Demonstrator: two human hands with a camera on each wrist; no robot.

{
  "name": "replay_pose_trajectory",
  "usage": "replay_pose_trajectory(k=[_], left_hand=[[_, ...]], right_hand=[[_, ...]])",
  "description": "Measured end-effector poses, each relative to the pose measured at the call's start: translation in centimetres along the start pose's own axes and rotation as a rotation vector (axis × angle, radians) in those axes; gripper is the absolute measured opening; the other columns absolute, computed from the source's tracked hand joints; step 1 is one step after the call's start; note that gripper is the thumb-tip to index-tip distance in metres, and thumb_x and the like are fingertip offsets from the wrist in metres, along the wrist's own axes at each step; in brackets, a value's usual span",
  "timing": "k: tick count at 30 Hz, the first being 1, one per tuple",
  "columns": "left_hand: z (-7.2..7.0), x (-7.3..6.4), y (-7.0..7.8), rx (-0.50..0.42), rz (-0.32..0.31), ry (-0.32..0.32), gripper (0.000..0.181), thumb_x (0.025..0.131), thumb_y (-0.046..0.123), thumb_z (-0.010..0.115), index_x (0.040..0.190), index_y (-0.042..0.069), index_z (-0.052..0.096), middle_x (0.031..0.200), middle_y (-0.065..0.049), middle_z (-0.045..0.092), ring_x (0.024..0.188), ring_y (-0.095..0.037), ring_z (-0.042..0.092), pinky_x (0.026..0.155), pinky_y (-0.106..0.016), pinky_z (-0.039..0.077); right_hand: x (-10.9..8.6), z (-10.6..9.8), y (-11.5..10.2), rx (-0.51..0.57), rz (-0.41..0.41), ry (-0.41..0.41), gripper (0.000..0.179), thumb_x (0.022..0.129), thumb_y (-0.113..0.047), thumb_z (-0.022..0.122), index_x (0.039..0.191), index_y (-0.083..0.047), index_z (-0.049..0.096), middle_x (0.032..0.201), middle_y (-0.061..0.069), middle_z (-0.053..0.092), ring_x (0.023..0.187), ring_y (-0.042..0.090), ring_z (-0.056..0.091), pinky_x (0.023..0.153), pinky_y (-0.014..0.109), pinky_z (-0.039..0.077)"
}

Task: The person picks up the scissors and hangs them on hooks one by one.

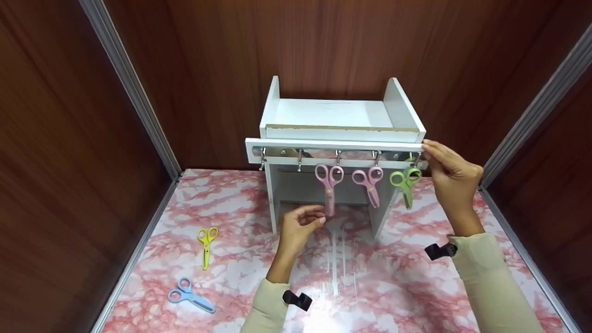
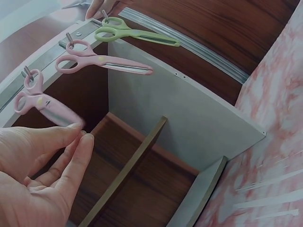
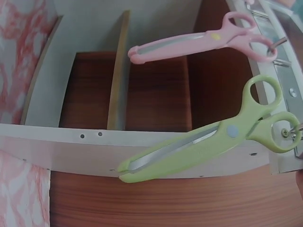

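A white hook rack (image 1: 296,159) spans the front of a white shelf unit (image 1: 330,134). My right hand (image 1: 451,173) grips the rack's right end by thumb and fingers. Green scissors (image 1: 406,181) hang from the rightmost hook, beside that hand. Pink scissors (image 1: 368,182) hang on a hook to their left. Further left, a second pair of pink scissors (image 1: 329,185) hangs by a handle loop, its tip blurred in the left wrist view. My left hand (image 1: 299,226) is at that tip, fingers loosely bent and thumb apart from the forefinger; whether they touch it is unclear.
Yellow scissors (image 1: 206,247) and blue scissors (image 1: 190,296) lie on the pink marbled tabletop (image 1: 240,203) at the left. Two hooks (image 1: 299,159) at the rack's left carry nothing. Brown wood panels (image 1: 203,69) with metal edge strips enclose the table.
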State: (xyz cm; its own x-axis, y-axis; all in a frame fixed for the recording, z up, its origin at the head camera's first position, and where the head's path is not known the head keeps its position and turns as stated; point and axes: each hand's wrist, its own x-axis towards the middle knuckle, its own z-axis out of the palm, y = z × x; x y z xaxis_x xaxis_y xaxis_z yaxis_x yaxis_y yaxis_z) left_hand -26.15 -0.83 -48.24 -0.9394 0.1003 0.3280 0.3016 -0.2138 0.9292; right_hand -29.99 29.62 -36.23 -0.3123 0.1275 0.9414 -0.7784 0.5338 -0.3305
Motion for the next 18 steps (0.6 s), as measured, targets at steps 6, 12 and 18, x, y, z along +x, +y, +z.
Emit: replay_pose_trajectory(k=[6,12,18], left_hand=[[-0.3,-0.1,-1.3,-0.018,-0.008,-0.006,0.023,0.081,-0.006,0.069,0.104,-0.009,0.066,0.091,-0.028,0.065,0.080,-0.035,0.065,0.070,-0.040,0.058],[-0.7,-0.1,-3.1,-0.079,-0.046,-0.005,0.023,0.084,-0.002,0.068,0.105,-0.011,0.065,0.092,-0.025,0.065,0.079,-0.030,0.067,0.074,-0.043,0.058],[-1.2,-0.6,-3.6,-0.118,-0.052,-0.008,0.026,0.085,-0.001,0.067,0.106,-0.016,0.062,0.092,-0.025,0.065,0.080,-0.035,0.066,0.073,-0.037,0.058]], right_hand=[[0.1,0.1,-0.3,0.021,0.000,0.010,0.023,0.075,0.014,0.071,0.091,-0.002,0.076,0.096,0.015,0.071,0.092,0.029,0.067,0.084,0.027,0.054],[0.0,0.0,-0.2,0.018,-0.004,0.008,0.024,0.075,0.014,0.071,0.091,-0.002,0.076,0.096,0.016,0.071,0.092,0.030,0.067,0.084,0.027,0.054],[0.1,0.0,-0.2,0.014,0.000,0.004,0.023,0.075,0.013,0.071,0.092,-0.003,0.076,0.096,0.015,0.071,0.092,0.029,0.067,0.084,0.027,0.054]])
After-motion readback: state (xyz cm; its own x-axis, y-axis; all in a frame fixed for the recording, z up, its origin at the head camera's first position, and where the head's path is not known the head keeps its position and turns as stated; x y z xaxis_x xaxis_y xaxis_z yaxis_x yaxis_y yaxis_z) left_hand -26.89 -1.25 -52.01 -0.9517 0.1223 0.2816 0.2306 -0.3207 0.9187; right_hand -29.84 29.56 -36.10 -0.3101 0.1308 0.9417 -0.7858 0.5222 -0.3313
